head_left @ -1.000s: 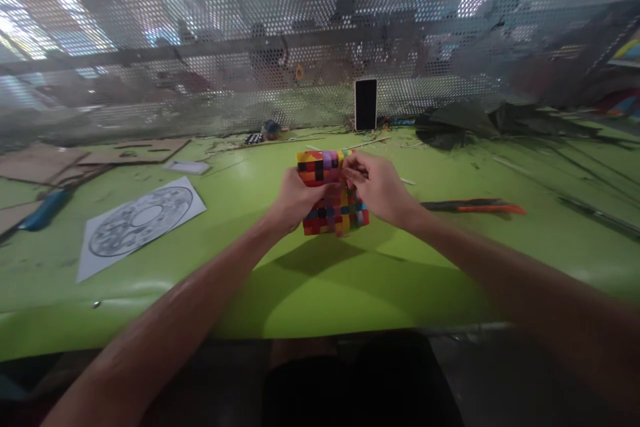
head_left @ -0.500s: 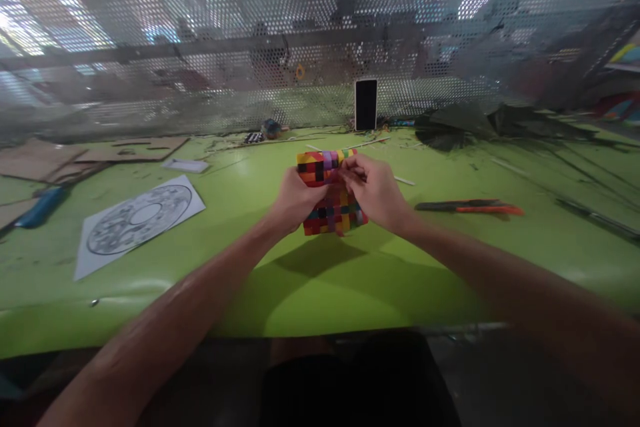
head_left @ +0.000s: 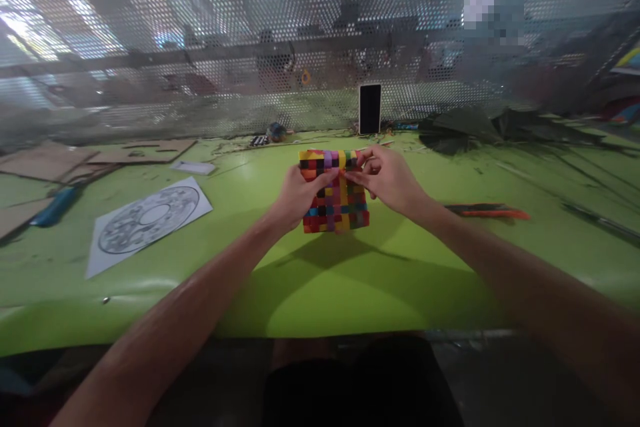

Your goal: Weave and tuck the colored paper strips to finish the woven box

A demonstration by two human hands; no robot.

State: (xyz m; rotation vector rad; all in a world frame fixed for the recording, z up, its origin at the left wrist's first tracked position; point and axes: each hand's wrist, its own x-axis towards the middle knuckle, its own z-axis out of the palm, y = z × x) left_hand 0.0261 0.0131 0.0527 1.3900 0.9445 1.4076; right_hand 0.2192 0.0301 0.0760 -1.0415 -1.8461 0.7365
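**Q:** Where is the multicoloured, checkered panel of flat woven strips (head_left: 330, 213)?
**A:** Between the two hands, over the middle of the smooth bright-green tabletop (head_left: 310, 307). Its shadow (head_left: 330, 250) falls below the lower edge; contact with the surface cannot be confirmed.

**Q:** State the condition of each hand.
**A:** The bare left hand (head_left: 293, 197) grasps the panel's left edge, thumb laid across the front face. The bare right hand (head_left: 393, 177) sets bent fingers against the upper right part; whether they pinch a strip is too small to tell.

**Q:** Which panel edges are exposed?
**A:** Most of the top edge and the lower edge. The tabletop's front edge lies well apart from the panel, toward the person.

**Q:** What bounds the working room?
**A:** Left: a white paper sheet with a grey patterned ring (head_left: 150, 223), well apart from the left hand. Right: a slender black-and-orange tool (head_left: 487, 210), just beside the right forearm (head_left: 480, 243). Rear: an upright, white-framed dark rectangular device (head_left: 370, 109), before a grey perforated screen (head_left: 240, 83). Green surface shows between the panel and that device.
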